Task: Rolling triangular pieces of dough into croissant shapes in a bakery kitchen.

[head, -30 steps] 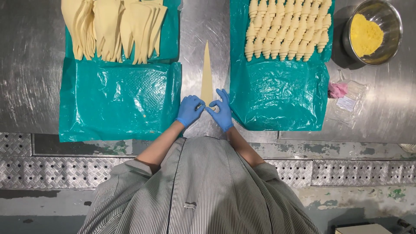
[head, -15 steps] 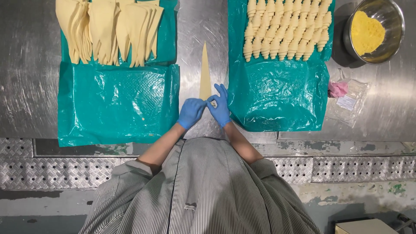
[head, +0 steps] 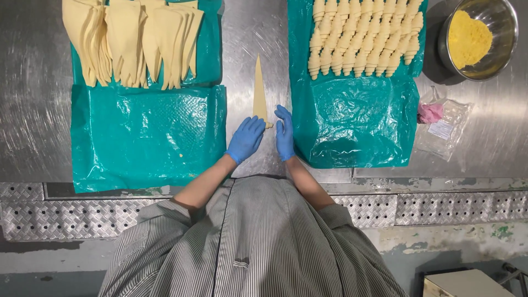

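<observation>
A long thin triangle of pale dough [head: 259, 91] lies on the steel table [head: 33, 121], its point aimed away from me. Both hands wear blue gloves and rest on its wide near end. My left hand [head: 245, 138] lies flat over the left side of that end, and my right hand [head: 284, 133] presses flat on the right side. The near edge of the dough looks rolled under the fingers. Cut dough triangles [head: 132, 41] are piled on a teal plastic sheet [head: 143, 137] at the left. Rolled croissants [head: 363, 36] sit in rows on a second teal sheet [head: 357, 121] at the right.
A metal bowl [head: 498, 66] holding yellow crumbs stands at the far right. A clear plastic bag [head: 445, 126] with something pink in it lies beside the right sheet. Ribbed metal plating [head: 451, 209] runs along the table's near edge.
My hands have shifted slightly forward along the base of the dough triangle and spread flatter; the rest of the table is unchanged.
</observation>
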